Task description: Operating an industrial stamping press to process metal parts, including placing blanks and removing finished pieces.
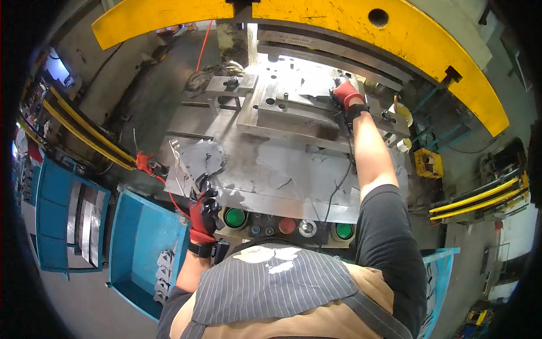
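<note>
My left hand (204, 213), in a red and black glove, is closed at the table's left front edge. Its curled fingers meet the lower end of a narrow metal piece (182, 166), which leans up and away to the left. Just behind those fingers lies a flat grey metal part (202, 158) with an uneven outline. Farther off to the right, my right hand (347, 95) reaches over the steel die (296, 110). It is wrapped round a dark tool (319, 98) whose tapered tip points left across the die. The tool's exact kind cannot be made out.
Green buttons (235, 217) and a red button (287, 226) line the panel at my waist. A yellow press beam (339, 17) arches over the far side. Blue bins (132, 226) stand at left, one holding metal parts. A black cord (340, 183) crosses the metal table (265, 199).
</note>
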